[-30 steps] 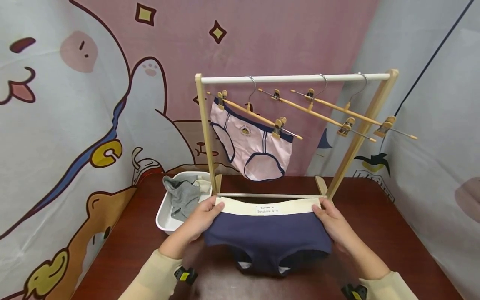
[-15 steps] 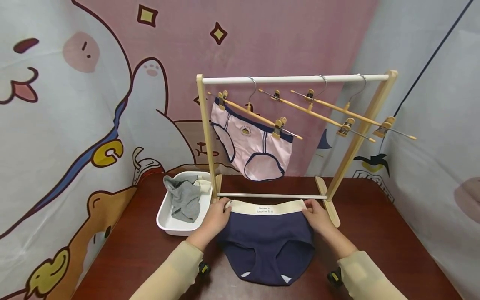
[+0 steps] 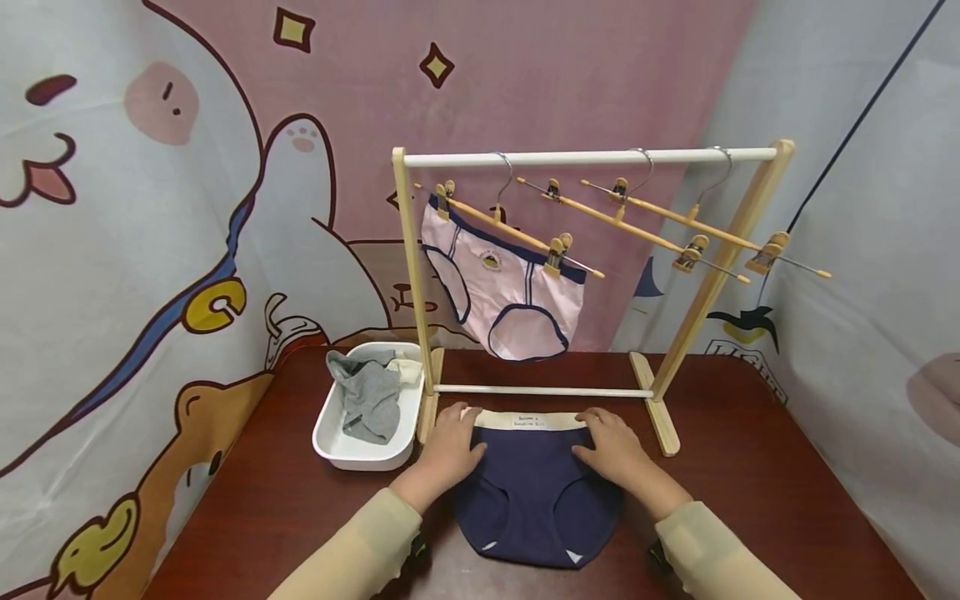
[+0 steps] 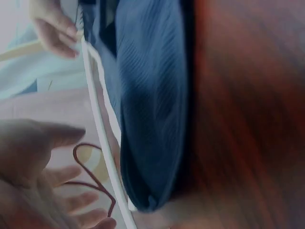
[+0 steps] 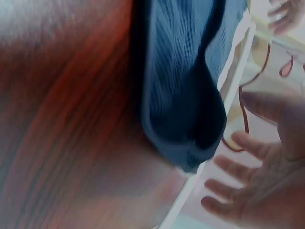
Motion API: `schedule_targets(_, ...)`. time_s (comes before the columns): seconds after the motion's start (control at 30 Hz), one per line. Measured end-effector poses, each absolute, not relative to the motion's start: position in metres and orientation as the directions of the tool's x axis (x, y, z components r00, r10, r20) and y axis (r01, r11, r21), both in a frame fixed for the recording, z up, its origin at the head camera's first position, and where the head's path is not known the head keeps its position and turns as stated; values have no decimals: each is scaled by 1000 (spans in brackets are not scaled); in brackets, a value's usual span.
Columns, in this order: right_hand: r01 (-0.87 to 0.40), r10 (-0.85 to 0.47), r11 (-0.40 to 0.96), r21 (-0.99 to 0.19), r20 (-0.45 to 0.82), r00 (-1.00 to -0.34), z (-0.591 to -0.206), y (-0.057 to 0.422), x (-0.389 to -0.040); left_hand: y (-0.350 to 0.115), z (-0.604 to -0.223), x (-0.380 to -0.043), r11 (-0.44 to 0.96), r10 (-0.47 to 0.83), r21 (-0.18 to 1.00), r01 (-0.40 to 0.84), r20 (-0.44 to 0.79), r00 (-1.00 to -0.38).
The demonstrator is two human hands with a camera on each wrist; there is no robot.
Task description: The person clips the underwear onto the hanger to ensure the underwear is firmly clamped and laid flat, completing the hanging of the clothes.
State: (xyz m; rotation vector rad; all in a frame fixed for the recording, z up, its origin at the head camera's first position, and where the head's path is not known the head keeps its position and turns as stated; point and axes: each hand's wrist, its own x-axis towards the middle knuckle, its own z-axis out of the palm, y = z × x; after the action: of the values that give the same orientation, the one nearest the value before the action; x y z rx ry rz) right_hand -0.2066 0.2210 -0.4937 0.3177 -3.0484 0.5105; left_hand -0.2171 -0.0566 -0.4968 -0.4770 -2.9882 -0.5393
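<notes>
Navy underpants with a cream waistband lie flat on the table in the head view, waistband toward the rack and a small printed label at its middle. Over the left end of the waistband is my left hand, its fingers loosely extended. My right hand hovers likewise at the right end. Both wrist views show spread fingers with nothing gripped: the left hand and the right hand appear apart from the navy cloth. Pink briefs with navy trim hang behind, clipped to a hanger.
A wooden rack with a white top rail stands behind the underpants. Two hangers without clothes, a middle hanger and a right hanger, hang from it. Left of it, a white basin holds grey cloth and something cream.
The navy underpants, first held up by the waistband, have come down flat onto the table. Both hands have let go of the waistband and moved slightly inward over it.
</notes>
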Motion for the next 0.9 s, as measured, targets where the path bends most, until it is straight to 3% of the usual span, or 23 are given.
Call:
schedule_targets(0.13,-291,-302,925,-244,-5,-953,-500,210,-198,-49,-506,-208,894,395,247,375,-37,-918)
schedule_targets(0.33,-252,-306,934,-254,-201,-931,-511,206,-187,-49,-518,-197,911,399,216,352,-237,-886)
schedule_targets(0.53,-242,-301,936,-256,-223,-927,-514,208,-180,-51,-523,-189,914,396,206,350,-260,-881)
schedule_targets(0.9,-339,-391,908,-246,-206,-897,-515,218,-172,-48,-516,-177,931,357,197,308,-312,-880)
